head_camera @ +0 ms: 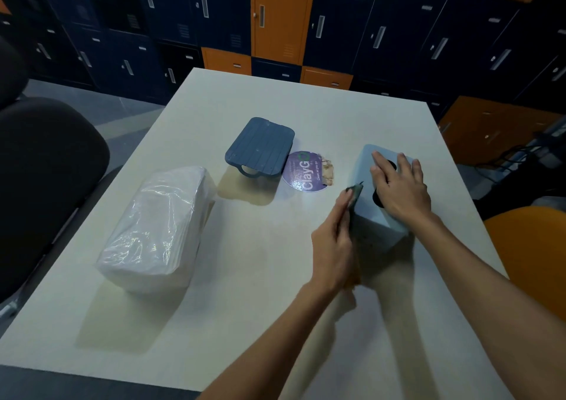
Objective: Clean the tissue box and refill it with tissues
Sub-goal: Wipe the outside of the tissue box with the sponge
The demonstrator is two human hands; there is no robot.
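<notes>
A light blue tissue box (372,216) stands on the white table (260,277) at the right, with a dark opening on its top. My right hand (398,185) lies flat on that top, fingers straight. My left hand (333,240) holds a small dark wipe (355,193) against the box's left side. The box's dark blue ribbed lid (260,148) lies apart at the table's middle. A clear plastic pack of white tissues (159,228) lies at the left.
A round purple wipe packet (307,171) with its flap open lies between the lid and the box. A black chair (39,185) stands left of the table, an orange seat (533,255) at the right. Blue and orange lockers (275,17) line the back.
</notes>
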